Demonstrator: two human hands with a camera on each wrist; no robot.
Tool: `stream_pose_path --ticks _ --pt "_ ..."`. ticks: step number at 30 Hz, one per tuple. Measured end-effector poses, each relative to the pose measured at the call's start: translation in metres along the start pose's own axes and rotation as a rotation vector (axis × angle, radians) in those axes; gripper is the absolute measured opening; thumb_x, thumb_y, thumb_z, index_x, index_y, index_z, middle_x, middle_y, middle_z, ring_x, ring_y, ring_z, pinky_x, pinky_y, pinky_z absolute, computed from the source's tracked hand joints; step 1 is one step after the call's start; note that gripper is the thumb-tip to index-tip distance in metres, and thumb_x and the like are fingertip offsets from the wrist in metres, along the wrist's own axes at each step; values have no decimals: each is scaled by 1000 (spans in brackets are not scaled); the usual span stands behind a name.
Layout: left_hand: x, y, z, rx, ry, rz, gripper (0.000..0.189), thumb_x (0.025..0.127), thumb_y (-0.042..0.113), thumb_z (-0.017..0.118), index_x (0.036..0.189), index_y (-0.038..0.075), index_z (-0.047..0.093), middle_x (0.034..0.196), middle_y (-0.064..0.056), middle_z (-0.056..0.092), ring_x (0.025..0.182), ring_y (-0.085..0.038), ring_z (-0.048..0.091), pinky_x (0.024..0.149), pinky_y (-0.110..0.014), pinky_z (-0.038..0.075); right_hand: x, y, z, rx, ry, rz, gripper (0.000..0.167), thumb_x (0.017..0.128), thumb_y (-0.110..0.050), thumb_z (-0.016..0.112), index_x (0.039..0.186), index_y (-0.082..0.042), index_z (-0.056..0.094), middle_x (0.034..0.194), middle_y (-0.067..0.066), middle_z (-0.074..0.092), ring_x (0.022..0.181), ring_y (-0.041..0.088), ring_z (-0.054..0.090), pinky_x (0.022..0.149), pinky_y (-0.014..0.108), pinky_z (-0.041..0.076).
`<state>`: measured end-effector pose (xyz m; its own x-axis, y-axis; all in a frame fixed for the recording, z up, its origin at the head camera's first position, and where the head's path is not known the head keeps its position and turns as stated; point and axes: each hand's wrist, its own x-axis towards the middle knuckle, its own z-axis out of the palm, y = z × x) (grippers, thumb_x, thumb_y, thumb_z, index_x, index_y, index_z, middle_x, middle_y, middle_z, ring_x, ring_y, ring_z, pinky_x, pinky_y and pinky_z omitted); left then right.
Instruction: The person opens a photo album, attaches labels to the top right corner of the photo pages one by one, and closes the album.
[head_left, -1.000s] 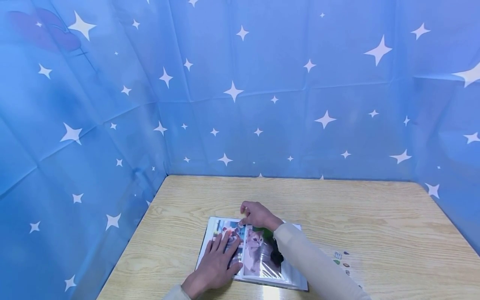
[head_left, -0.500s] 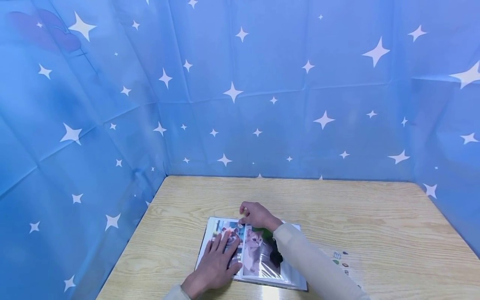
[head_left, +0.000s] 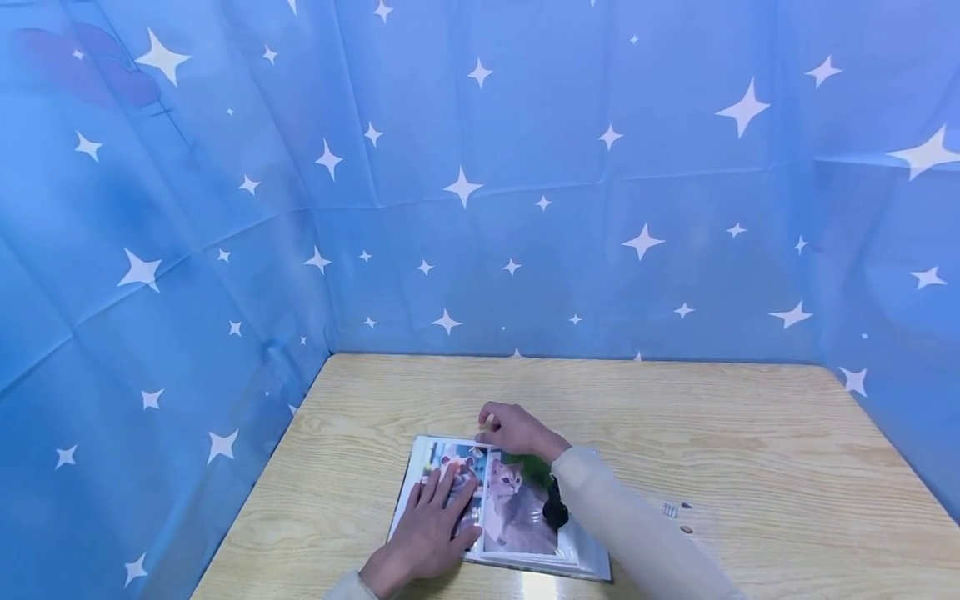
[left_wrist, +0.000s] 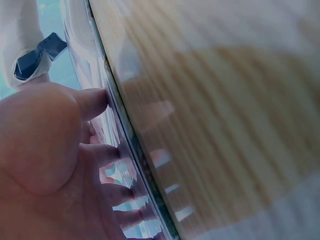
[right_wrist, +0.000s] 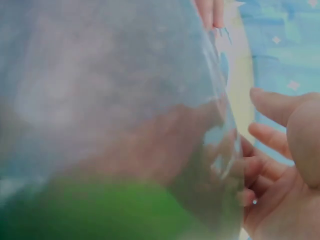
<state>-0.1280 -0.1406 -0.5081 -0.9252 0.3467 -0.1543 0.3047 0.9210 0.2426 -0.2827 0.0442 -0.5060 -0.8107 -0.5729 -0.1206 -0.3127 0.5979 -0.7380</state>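
Observation:
An open photo album (head_left: pixel 585 554) with clear plastic sleeves lies near the front of the table. Its left page holds an animal picture (head_left: pixel 459 463), partly covered by my left hand (head_left: pixel 429 533), which rests flat with fingers spread. A cat picture (head_left: pixel 517 517) fills the right page. My right hand (head_left: pixel 512 429) reaches across to the album's top edge near the fold, one fingertip touching there. In the right wrist view its other fingers (right_wrist: pixel 272 102) stand apart from the page. Just under that fingertip lies a small pale piece (head_left: pixel 477 451), too small to identify.
Several small printed pieces (head_left: pixel 670 509) lie on the table right of the album, some partly behind the right sleeve (head_left: pixel 630 517). The wooden table (head_left: pixel 360 433) ends at a blue star-patterned curtain (head_left: pixel 465 275) at the back and sides.
My right fingertip has shifted slightly up, exposing more of the small pale piece. The right sleeve covers more of the printed pieces. My left hand stays on the page.

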Motion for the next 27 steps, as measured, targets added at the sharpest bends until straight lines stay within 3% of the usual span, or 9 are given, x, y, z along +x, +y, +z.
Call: stream_pose_path --ticks 11,19,27 --pt "0 1 -1 -6 -1 2 67 99 55 45 156 20 34 163 -18 22 148 -44 20 113 -66 24 -12 -1 -18 17 0 -39 32 98 -27 63 122 -5 59 94 2 64 77 14 60 65 34 52" --pt "0 1 -2 -34 2 -2 67 99 54 47 155 18 36 162 -20 22 147 -45 20 114 -66 23 -19 0 -28 7 19 -42 33 98 -28 64 122 -6 60 95 4 63 76 15 59 66 34 50" --pt "1 2 -7 -69 13 0 67 97 51 52 153 16 40 160 -22 26 145 -48 22 112 -69 23 -40 3 -45 20 25 -83 30 98 -26 63 121 -7 60 97 5 63 75 14 58 62 32 49"
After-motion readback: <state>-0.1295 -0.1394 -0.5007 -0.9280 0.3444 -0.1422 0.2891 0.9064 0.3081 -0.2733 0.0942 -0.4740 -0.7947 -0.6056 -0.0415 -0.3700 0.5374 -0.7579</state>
